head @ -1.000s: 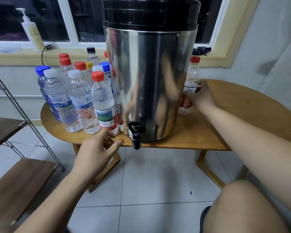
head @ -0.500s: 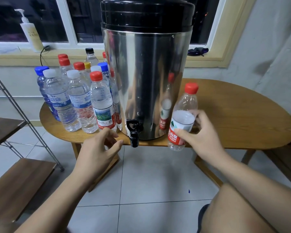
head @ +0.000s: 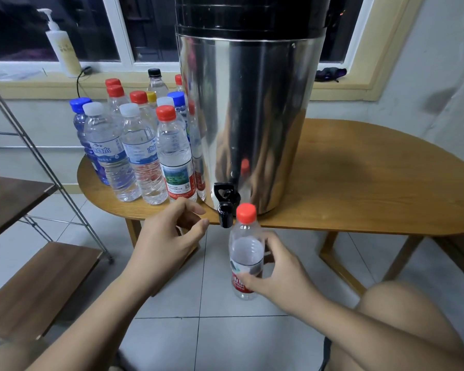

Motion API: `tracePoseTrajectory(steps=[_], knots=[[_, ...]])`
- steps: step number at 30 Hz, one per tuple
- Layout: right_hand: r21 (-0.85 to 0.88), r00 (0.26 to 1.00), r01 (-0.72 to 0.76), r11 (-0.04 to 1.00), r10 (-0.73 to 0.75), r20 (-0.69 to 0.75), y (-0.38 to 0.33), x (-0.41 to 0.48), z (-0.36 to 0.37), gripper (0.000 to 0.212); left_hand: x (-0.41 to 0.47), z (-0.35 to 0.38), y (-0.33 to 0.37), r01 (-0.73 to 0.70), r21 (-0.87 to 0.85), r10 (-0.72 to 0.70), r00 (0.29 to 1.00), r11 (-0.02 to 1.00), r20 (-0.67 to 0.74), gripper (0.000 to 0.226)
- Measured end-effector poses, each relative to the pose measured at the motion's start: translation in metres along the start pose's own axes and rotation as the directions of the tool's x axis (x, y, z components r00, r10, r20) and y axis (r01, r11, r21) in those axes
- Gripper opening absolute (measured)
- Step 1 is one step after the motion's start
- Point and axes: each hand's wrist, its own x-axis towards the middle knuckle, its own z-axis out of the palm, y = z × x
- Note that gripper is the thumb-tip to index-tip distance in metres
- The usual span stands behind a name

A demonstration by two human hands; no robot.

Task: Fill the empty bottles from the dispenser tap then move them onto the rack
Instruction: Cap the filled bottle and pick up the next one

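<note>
Bottle (head: 245, 253), red cap on, is upright in my right grip (head: 281, 274), fingers wrapped round its label. It's just below and right of the black tap (head: 225, 204), out past the bench (head: 373, 183) edge, over tiled floor. My left grip (head: 166, 242) hovers loose and empty, left of the tap. Capped bottles (head: 145, 151) crowd beside the steel dispenser (head: 252, 116); the rack (head: 38, 277) stands left.

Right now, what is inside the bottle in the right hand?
The bottle in the right hand looks empty; its red cap is on. The label and fingers cover its lower part, so I cannot be sure.
</note>
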Motion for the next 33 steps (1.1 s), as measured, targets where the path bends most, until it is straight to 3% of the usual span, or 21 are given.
tracePoseTrajectory(steps=[8,16,22,29,33], knots=[[-0.156,0.971,-0.076,0.985,0.109,0.215,0.011,0.006,0.025,0.059,-0.006,-0.003,0.005,0.009,-0.083,0.016,0.954,0.997,0.299,0.044],[-0.190,0.958,-0.031,0.981,0.083,0.276,0.014,0.008,0.026,0.057,-0.007,0.002,-0.006,0.001,0.037,-0.014,0.939,0.999,0.345,0.046],[-0.161,0.970,-0.023,0.987,0.062,0.237,0.011,0.010,0.024,0.072,-0.005,0.005,-0.014,-0.037,0.128,-0.022,0.903,0.991,0.428,0.036],[-0.177,0.980,-0.007,0.984,0.042,0.193,0.013,0.011,0.019,0.086,0.001,0.012,-0.014,-0.012,0.193,-0.057,0.936,0.981,0.346,0.014],[-0.198,0.987,-0.004,0.980,0.036,0.158,0.015,0.012,0.019,0.087,0.000,0.023,-0.016,-0.015,0.380,-0.060,0.981,0.925,0.186,0.051]])
